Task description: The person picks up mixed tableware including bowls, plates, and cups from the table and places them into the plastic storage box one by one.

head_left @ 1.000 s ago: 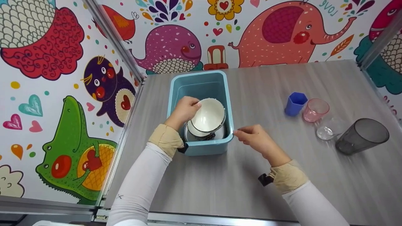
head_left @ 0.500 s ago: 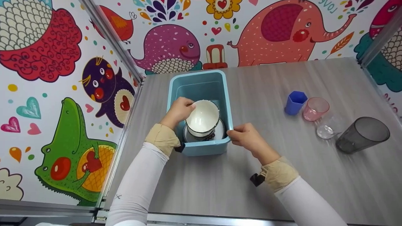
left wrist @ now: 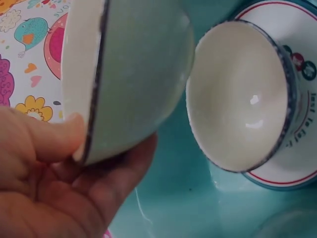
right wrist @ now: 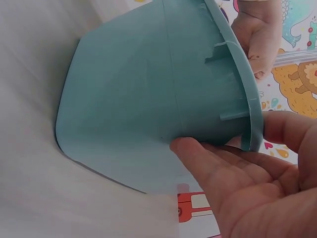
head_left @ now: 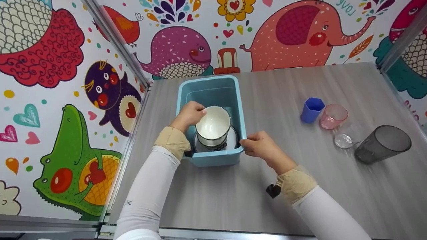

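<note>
In the head view my left hand pinches the rim of a white bowl with a dark edge. It holds this bowl tilted inside a light blue plastic bin. Below it, a second cream bowl with a dark speckled rim lies tilted on a white plate with a red ring and printed lettering; the left wrist view shows the two bowls close together. My right hand grips the bin's near right corner, thumb at the rim and fingers against the outer wall.
To the right on the grey table stand a blue hexagonal cup, a pink clear cup, a clear glass and a tilted dark grey tumbler. Printed panels rise behind and at the left.
The held bowl has shifted slightly left and lower with my left hand. My right hand has moved left from beside the bin and taken hold of its corner.
</note>
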Demonstrator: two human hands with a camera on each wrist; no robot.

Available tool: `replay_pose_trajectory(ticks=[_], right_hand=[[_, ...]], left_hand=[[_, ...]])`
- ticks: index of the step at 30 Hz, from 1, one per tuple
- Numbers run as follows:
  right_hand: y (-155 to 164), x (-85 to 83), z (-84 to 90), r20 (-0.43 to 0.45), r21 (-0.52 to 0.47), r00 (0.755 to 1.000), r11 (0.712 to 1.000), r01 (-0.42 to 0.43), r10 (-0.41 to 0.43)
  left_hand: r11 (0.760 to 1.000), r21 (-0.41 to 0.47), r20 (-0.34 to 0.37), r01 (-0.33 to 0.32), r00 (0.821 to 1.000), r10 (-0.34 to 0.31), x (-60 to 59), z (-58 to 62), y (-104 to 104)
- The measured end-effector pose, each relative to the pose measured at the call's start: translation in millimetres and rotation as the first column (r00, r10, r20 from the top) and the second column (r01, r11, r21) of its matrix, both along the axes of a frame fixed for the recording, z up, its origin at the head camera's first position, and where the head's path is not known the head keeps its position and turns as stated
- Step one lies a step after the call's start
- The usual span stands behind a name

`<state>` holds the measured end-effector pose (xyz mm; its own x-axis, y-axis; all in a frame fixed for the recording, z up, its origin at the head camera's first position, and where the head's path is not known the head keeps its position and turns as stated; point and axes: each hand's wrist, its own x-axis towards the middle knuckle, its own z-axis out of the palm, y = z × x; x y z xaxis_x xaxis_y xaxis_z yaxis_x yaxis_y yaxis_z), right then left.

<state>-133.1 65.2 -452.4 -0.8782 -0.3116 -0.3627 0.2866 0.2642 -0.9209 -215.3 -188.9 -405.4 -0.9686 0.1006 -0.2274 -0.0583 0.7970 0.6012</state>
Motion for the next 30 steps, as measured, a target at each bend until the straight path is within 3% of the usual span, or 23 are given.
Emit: replay_pose_trajectory(ticks=[18,24,30], right_hand=[[-2,1.9,-3.4,-0.002,-0.025,0.999,0.999,0.044,-0.045],[-4,3.1,-4.1,0.0,-0.011,0.999,0.999,0.053,-0.053],[-2,2.7,-3.9,0.0,-0.029,0.998,0.998,0.056,-0.056]], left_hand=[[0.997,-0.004,0.053,-0.081,0.995,0.082,-16.7,-17.7,-6],[0.996,-0.027,0.042,-0.08,0.996,0.081,-18.5,-30.8,-4],[0.997,-0.034,0.041,-0.07,0.997,0.071,-18.6,-34.3,-4]])
